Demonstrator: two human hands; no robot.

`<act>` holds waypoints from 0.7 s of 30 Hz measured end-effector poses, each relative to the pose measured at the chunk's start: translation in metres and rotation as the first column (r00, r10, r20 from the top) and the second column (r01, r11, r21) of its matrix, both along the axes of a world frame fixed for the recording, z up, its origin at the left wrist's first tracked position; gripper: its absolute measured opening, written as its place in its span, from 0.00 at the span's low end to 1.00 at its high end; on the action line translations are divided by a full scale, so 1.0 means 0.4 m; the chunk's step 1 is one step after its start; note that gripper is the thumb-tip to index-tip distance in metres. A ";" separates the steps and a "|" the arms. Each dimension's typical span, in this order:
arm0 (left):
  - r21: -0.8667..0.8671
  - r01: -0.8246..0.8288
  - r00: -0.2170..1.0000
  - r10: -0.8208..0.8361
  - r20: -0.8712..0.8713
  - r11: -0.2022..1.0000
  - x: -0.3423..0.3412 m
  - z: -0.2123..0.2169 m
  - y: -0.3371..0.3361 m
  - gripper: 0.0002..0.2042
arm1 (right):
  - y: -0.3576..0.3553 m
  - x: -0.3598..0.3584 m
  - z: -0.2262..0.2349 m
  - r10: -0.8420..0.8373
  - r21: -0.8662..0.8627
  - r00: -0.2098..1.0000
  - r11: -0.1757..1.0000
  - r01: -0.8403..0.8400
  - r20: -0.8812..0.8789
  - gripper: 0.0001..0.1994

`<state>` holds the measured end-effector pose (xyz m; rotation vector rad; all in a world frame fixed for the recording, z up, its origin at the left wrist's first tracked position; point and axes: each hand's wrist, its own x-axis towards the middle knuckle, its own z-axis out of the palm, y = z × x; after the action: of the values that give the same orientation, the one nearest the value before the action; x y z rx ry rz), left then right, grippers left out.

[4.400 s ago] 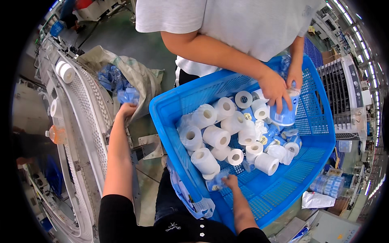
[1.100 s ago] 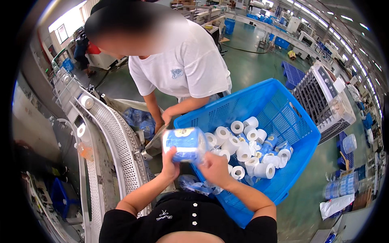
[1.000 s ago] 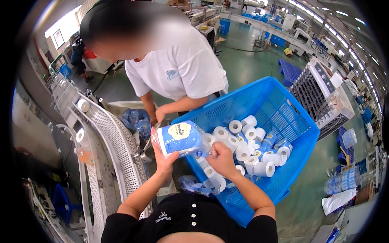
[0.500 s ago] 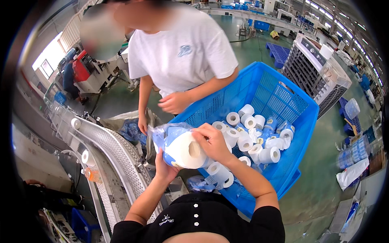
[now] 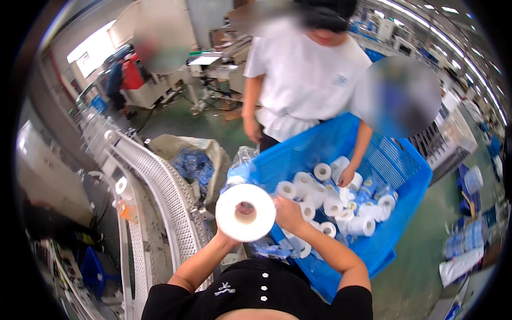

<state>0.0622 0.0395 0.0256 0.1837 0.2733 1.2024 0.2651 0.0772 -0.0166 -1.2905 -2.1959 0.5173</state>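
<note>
I hold a white paper roll (image 5: 246, 212) up in front of me, its brown core hole facing me. My left hand (image 5: 223, 233) grips it from below and my right hand (image 5: 286, 212) from its right side. Clear and blue plastic wrap (image 5: 241, 160) trails off behind the roll. To the right stands a big blue slatted crate (image 5: 405, 176) with several loose white rolls (image 5: 330, 205) inside. Another person in a white shirt stands behind the crate, one hand (image 5: 347, 176) down among the rolls.
A curved grey mesh conveyor (image 5: 160, 194) runs along my left. Behind it sits an open sack (image 5: 213, 154) with crumpled blue wrappers (image 5: 194, 165). Machines and other people stand farther back on the green floor. Wrapped packs (image 5: 466, 245) lie at the right.
The wrapped pack I held has come out of its blue wrap; the bare roll's end now faces me. The other person's hand has moved into the crate.
</note>
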 end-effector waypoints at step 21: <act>0.771 -0.021 -0.117 0.765 -0.634 0.636 -0.139 0.042 -0.101 0.21 | -0.037 -0.063 0.210 -0.254 -0.429 0.385 0.760 -0.487 -0.887 0.19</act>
<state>0.0065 -0.0009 0.0425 1.7167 1.3889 1.6280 0.2399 0.0622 0.0673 -0.7009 -1.0863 1.7213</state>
